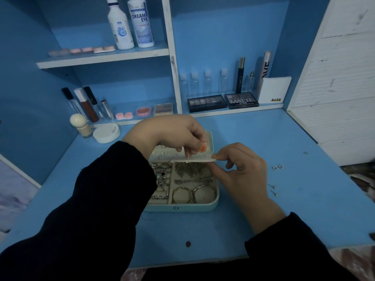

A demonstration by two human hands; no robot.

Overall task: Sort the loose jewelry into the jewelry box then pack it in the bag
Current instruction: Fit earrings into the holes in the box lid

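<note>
A mint-green jewelry box [182, 207] lies open on the blue desk, its compartments holding rings, leaf earrings, a chain and two bangles [193, 195]. A pale earring panel [192, 159] stands out flat from the hinge. My right hand [241, 171] pinches that panel's right edge. My left hand [176, 134] hovers over the panel and pinches a small stud earring [188, 156] against it. Loose on the desk to the right lie a pair of small silver earrings [277, 167] and two stud pins [273, 189]. No bag is in view.
Cosmetics crowd the back: a round white compact [106, 132], a ball-capped bottle [81, 125], lip glosses, eyeshadow palettes [241, 100], small clear bottles and lens solution bottles [129, 23] on the shelf. The desk's front edge runs near my sleeves; a white panel stands at right.
</note>
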